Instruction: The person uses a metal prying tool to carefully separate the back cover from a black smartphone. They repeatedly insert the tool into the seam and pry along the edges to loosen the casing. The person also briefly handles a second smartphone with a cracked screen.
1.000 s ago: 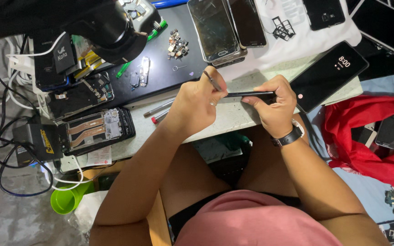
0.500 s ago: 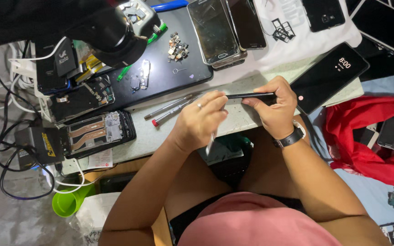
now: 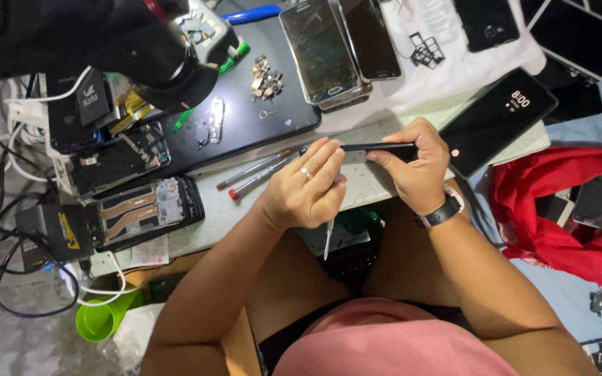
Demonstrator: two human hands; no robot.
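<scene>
At the table's (image 3: pixel 384 188) near edge, both hands grip a dark phone (image 3: pixel 377 147) edge-up, its long axis running left-right; the left hand (image 3: pixel 304 189) also pinches tweezers (image 3: pixel 329 237) pointing down, the right hand (image 3: pixel 416 167) clamping the phone's right end.

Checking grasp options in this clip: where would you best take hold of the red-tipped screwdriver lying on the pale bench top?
Probably the slim metal shaft of the red-tipped screwdriver, near its middle, pinched from above across its width. It lies flat and slanted on the pale bench top, beside a second thin tool, so its open nearer side looks easiest. The left hand is closest; the right hand holds a dark phone edge-on.
</scene>
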